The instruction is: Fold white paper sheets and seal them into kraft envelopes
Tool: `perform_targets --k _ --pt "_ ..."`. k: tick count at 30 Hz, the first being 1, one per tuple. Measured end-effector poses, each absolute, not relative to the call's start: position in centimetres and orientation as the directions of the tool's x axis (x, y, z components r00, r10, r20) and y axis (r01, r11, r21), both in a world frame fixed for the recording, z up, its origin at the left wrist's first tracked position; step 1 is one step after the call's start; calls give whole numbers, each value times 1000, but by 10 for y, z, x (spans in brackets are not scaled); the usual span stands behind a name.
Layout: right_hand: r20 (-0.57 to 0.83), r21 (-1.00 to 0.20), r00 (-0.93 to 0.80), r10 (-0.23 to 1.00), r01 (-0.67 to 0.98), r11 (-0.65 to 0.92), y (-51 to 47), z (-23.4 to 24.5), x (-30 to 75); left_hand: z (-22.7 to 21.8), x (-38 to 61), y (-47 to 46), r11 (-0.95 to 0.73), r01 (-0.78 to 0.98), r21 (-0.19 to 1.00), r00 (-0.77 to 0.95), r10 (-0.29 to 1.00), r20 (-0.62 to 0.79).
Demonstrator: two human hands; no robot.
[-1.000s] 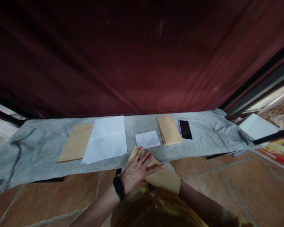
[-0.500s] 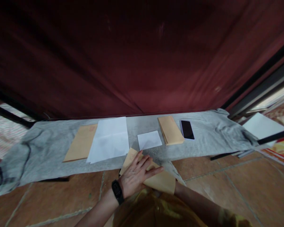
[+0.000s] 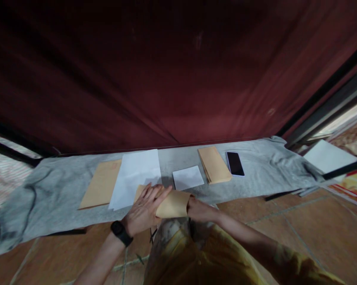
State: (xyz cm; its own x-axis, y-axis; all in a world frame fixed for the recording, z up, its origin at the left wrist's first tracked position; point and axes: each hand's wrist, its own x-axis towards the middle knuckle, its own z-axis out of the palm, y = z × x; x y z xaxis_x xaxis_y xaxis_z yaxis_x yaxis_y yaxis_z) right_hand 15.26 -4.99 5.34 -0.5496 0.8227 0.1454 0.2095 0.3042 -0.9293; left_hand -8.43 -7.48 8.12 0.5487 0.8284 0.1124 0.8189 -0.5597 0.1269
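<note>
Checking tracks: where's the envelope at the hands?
In the head view, the envelope is below centre, under the left hand, just below the small white paper.

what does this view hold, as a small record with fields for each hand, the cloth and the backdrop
left hand: laid over a brown envelope; black wristband on its wrist
right hand: at that envelope's right end, fingers hidden
grey cloth, left to right: flat envelope, white sheets, small white paper, envelope stack, smartphone
backdrop: dark red fabric
</note>
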Motion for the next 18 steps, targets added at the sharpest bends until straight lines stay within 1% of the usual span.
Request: perform_targets --k 2,4,6,8,10,11,13,15,18 --pt "112 -942 -604 789 188 278 -44 59 153 84 -99 -70 -519 835 181 502 855 134" --pt "103 -960 -599 794 149 236 -43 69 154 87 -113 -68 -478 841 253 454 878 151" --pt "146 -974 -557 818 65 218 -48 82 156 92 -127 -68 -445 829 339 420 895 147" --pt "214 -971 -536 817 -28 236 -55 97 159 96 -138 -69 -412 809 420 395 909 131" --pt "270 -958 -512 815 -59 280 -60 110 161 98 -146 -69 -379 800 465 370 922 116" --pt "291 -951 -493 820 -57 303 -61 114 162 99 -150 -69 -368 803 469 359 927 112" --pt "311 -941 -456 834 -22 338 -59 116 163 97 -158 -67 -353 829 434 341 934 107" --pt "303 -933 -417 857 51 355 -54 105 163 94 -166 -64 -348 869 351 333 937 104" --pt "290 -891 -389 874 222 395 -49 72 164 85 -178 -54 -361 909 208 351 932 86"
